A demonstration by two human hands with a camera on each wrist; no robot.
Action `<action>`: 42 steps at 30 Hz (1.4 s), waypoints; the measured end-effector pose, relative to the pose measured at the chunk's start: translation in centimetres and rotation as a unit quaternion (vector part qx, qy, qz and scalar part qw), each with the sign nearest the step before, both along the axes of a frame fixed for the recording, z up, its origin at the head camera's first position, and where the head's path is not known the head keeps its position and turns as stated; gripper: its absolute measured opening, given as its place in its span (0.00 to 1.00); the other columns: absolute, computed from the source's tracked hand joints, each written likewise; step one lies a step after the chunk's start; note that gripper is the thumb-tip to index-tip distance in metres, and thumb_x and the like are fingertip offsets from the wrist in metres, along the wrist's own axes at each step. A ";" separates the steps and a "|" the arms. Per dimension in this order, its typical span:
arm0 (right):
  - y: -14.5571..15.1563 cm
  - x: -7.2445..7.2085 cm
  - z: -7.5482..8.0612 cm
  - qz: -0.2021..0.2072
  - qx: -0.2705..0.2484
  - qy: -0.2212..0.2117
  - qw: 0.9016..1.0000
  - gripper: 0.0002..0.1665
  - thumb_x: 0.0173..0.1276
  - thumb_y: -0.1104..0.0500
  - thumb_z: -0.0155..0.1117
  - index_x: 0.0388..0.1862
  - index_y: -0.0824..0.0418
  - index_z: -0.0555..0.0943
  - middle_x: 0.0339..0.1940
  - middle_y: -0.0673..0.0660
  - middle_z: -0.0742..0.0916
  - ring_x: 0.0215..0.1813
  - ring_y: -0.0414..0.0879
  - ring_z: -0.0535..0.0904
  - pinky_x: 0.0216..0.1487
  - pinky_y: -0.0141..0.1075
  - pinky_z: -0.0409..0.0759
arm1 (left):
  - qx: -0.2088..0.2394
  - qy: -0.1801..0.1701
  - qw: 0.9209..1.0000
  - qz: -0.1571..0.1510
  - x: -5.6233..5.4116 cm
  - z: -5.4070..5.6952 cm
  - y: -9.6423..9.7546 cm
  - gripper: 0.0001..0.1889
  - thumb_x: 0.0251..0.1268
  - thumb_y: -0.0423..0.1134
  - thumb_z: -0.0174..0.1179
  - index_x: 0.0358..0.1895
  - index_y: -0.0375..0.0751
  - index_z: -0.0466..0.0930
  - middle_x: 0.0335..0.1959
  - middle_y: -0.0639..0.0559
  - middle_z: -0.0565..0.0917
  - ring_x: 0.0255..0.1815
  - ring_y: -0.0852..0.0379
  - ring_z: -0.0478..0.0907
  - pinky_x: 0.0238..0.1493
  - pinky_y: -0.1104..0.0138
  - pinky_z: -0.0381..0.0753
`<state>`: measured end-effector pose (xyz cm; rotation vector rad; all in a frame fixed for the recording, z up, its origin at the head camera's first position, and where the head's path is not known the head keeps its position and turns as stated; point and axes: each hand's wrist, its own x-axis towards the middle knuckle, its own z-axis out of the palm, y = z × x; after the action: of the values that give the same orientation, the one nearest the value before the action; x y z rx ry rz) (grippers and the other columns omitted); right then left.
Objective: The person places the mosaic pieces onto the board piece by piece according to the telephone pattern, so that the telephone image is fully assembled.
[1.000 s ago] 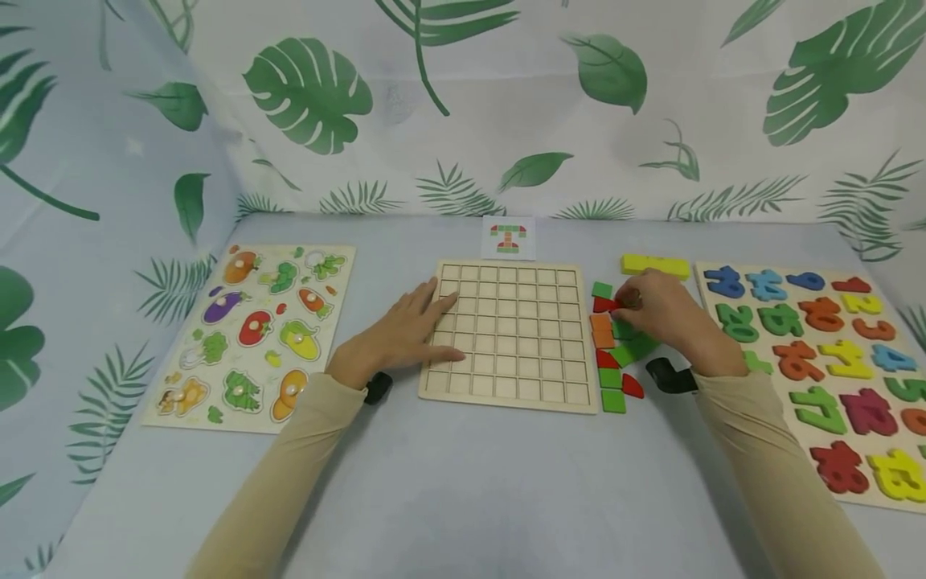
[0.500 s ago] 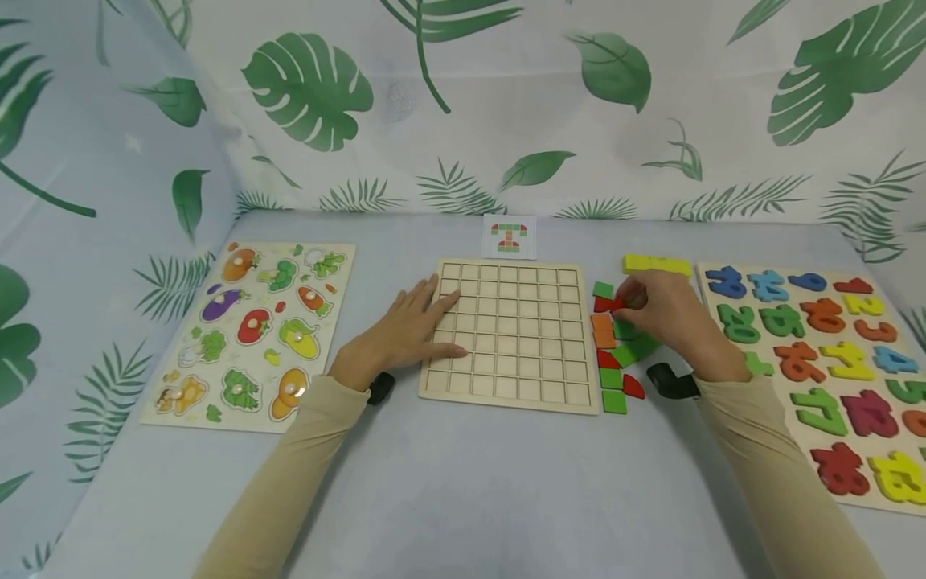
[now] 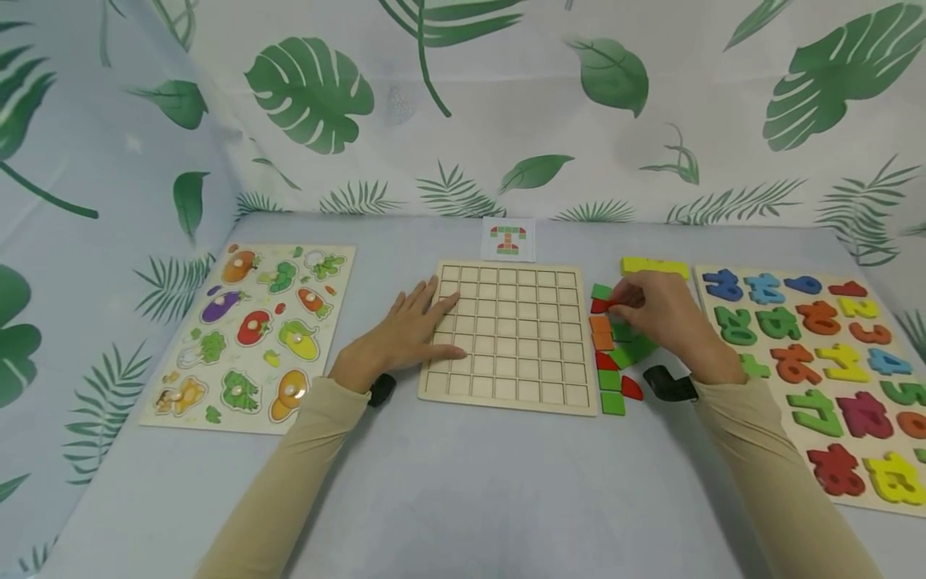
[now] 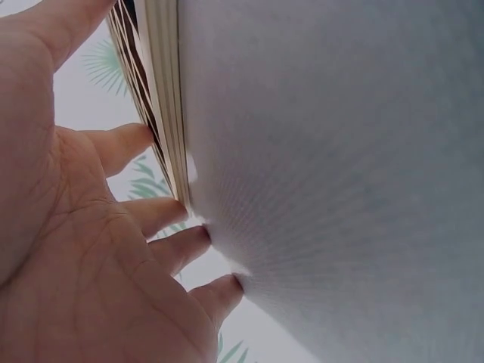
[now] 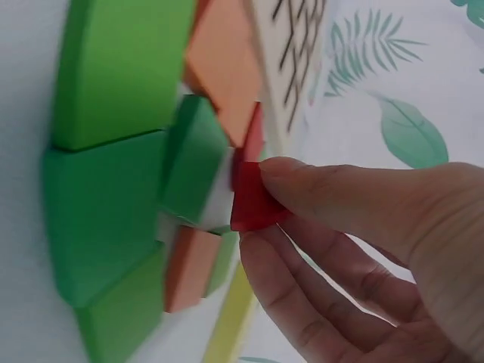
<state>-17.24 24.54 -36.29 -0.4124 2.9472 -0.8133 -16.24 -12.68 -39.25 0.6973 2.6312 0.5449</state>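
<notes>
A small red piece (image 5: 253, 200) is pinched between the thumb and fingers of the right hand (image 3: 654, 310), just right of the far half of the wooden grid board (image 3: 517, 346). The left hand (image 3: 398, 334) is laid with fingers spread across the board's left edge, the thumb rested on the grid. Along the board's right side, two orange squares (image 3: 601, 332), green squares (image 3: 612, 404) and a red rounded piece (image 3: 632, 388) are scattered on the cloth. Beyond the far edge, a printed pattern card (image 3: 509, 240) is placed. Yellow blocks (image 3: 654, 267) are lined up beyond the right hand. The scene is flanked by a vegetable puzzle (image 3: 239, 358) at left and a number puzzle (image 3: 764, 338) at right.
</notes>
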 end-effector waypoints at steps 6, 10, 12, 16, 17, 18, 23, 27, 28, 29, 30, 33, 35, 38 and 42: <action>-0.8 -0.5 1.0 0.012 -0.007 0.036 0.999 0.09 0.68 0.72 0.71 0.46 0.75 0.87 0.40 0.70 0.89 0.42 0.64 0.87 0.45 0.58 0.84 | 0.004 -0.002 1.000 0.002 0.0 -0.2 -0.1 0.50 0.73 0.62 0.61 0.87 0.42 0.46 0.86 0.33 0.33 0.86 0.36 0.30 0.82 0.42 0.33; -2.0 -0.9 2.0 0.040 -0.026 0.073 0.996 0.08 0.67 0.72 0.72 0.44 0.75 0.88 0.39 0.68 0.88 0.41 0.63 0.87 0.47 0.59 0.85 | 0.004 -0.002 1.000 0.002 0.0 -0.3 -0.2 0.50 0.73 0.62 0.62 0.87 0.43 0.46 0.86 0.33 0.33 0.86 0.37 0.30 0.82 0.42 0.33; -2.7 -1.1 2.3 0.052 -0.040 0.087 0.994 0.08 0.66 0.73 0.73 0.44 0.75 0.88 0.39 0.68 0.87 0.41 0.62 0.87 0.47 0.58 0.85 | 0.006 -0.001 1.000 0.001 0.0 -0.3 -0.2 0.50 0.73 0.62 0.62 0.87 0.43 0.46 0.86 0.33 0.33 0.86 0.36 0.30 0.82 0.42 0.32; -4.1 -1.4 2.4 0.070 -0.063 0.103 0.990 0.10 0.65 0.73 0.74 0.45 0.75 0.89 0.38 0.66 0.87 0.41 0.60 0.87 0.47 0.56 0.86 | 0.006 0.000 1.000 -0.003 -0.1 -0.4 -0.1 0.50 0.74 0.62 0.61 0.87 0.43 0.46 0.86 0.33 0.33 0.86 0.36 0.30 0.82 0.41 0.32; -4.4 -1.4 2.4 0.073 -0.069 0.101 0.990 0.10 0.65 0.74 0.74 0.45 0.74 0.89 0.38 0.66 0.87 0.41 0.60 0.87 0.47 0.55 0.86 | 0.006 0.000 1.000 -0.003 -0.1 -0.4 -0.1 0.50 0.74 0.62 0.61 0.87 0.43 0.46 0.86 0.33 0.33 0.86 0.37 0.30 0.82 0.41 0.32; -4.7 -1.4 2.3 0.077 -0.073 0.098 0.990 0.10 0.65 0.74 0.73 0.46 0.74 0.89 0.39 0.66 0.87 0.41 0.59 0.87 0.47 0.55 0.87 | 0.006 0.000 1.000 -0.003 0.0 -0.4 -0.1 0.50 0.74 0.63 0.61 0.87 0.43 0.46 0.86 0.33 0.33 0.86 0.37 0.30 0.82 0.41 0.33; -6.0 -1.4 1.6 0.091 -0.091 0.071 0.989 0.12 0.65 0.76 0.72 0.47 0.76 0.88 0.40 0.67 0.89 0.43 0.59 0.87 0.48 0.53 0.86 | 0.006 -0.004 1.000 0.001 0.0 -0.5 -0.2 0.50 0.74 0.63 0.61 0.87 0.44 0.46 0.86 0.33 0.33 0.86 0.37 0.30 0.82 0.42 0.32; -6.2 -1.5 1.0 0.087 -0.096 0.065 0.989 0.12 0.65 0.76 0.72 0.47 0.76 0.88 0.41 0.68 0.90 0.44 0.61 0.87 0.49 0.54 0.86 | 0.006 -0.005 1.000 0.003 -0.1 -0.5 -0.1 0.50 0.74 0.63 0.61 0.87 0.44 0.45 0.86 0.34 0.33 0.86 0.38 0.29 0.82 0.43 0.32; -6.2 -1.6 0.9 0.085 -0.098 0.064 0.989 0.12 0.65 0.76 0.72 0.47 0.75 0.88 0.41 0.68 0.90 0.44 0.61 0.87 0.49 0.55 0.86 | 0.005 -0.005 1.000 0.004 -0.1 -0.5 -0.1 0.50 0.74 0.63 0.60 0.87 0.44 0.45 0.86 0.34 0.33 0.86 0.38 0.29 0.82 0.43 0.32; -6.2 -1.7 0.8 0.084 -0.099 0.063 0.990 0.12 0.65 0.75 0.73 0.47 0.75 0.88 0.41 0.68 0.90 0.44 0.60 0.87 0.49 0.55 0.86 | 0.004 -0.005 1.000 0.004 -0.1 -0.4 -0.1 0.50 0.74 0.63 0.60 0.87 0.44 0.45 0.86 0.34 0.33 0.86 0.38 0.29 0.82 0.43 0.32; -6.2 -1.8 0.7 0.083 -0.100 0.062 0.990 0.12 0.65 0.75 0.73 0.47 0.75 0.88 0.42 0.67 0.90 0.44 0.60 0.87 0.49 0.55 0.86 | 0.004 -0.005 1.000 0.004 -0.1 -0.4 -0.1 0.50 0.74 0.63 0.60 0.87 0.44 0.45 0.86 0.34 0.33 0.86 0.38 0.29 0.82 0.43 0.32; -6.2 -2.1 0.2 0.081 -0.099 0.057 0.990 0.11 0.66 0.74 0.73 0.48 0.73 0.89 0.42 0.67 0.90 0.44 0.60 0.88 0.49 0.54 0.86 | 0.003 -0.007 1.000 0.006 -0.1 -0.3 -0.1 0.50 0.74 0.63 0.60 0.87 0.44 0.45 0.86 0.34 0.33 0.86 0.38 0.29 0.82 0.43 0.32; -6.1 -2.3 -0.1 0.078 -0.097 0.051 0.991 0.11 0.67 0.73 0.73 0.48 0.73 0.89 0.42 0.66 0.90 0.44 0.60 0.88 0.49 0.54 0.86 | 0.005 -0.007 1.000 0.006 -0.1 -0.3 -0.1 0.50 0.74 0.63 0.60 0.87 0.44 0.45 0.86 0.34 0.33 0.86 0.38 0.29 0.82 0.43 0.32; -6.0 -2.5 -0.6 0.073 -0.092 0.040 0.992 0.12 0.68 0.72 0.72 0.49 0.72 0.89 0.43 0.66 0.90 0.46 0.60 0.88 0.49 0.54 0.86 | 0.006 -0.008 1.000 0.005 -0.1 -0.3 0.0 0.50 0.74 0.63 0.61 0.87 0.43 0.45 0.86 0.34 0.33 0.86 0.38 0.29 0.82 0.43 0.32; -5.9 -2.7 -1.0 0.068 -0.091 0.030 0.993 0.12 0.68 0.72 0.71 0.50 0.73 0.89 0.45 0.68 0.90 0.47 0.62 0.87 0.50 0.55 0.86 | 0.008 -0.008 1.000 0.003 -0.1 -0.1 0.0 0.50 0.74 0.62 0.61 0.87 0.43 0.46 0.86 0.34 0.33 0.86 0.38 0.29 0.82 0.42 0.32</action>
<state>-19.95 18.60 -37.25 -0.6504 2.8687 -1.0727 -16.30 -12.65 -39.32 0.6876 2.6181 0.5725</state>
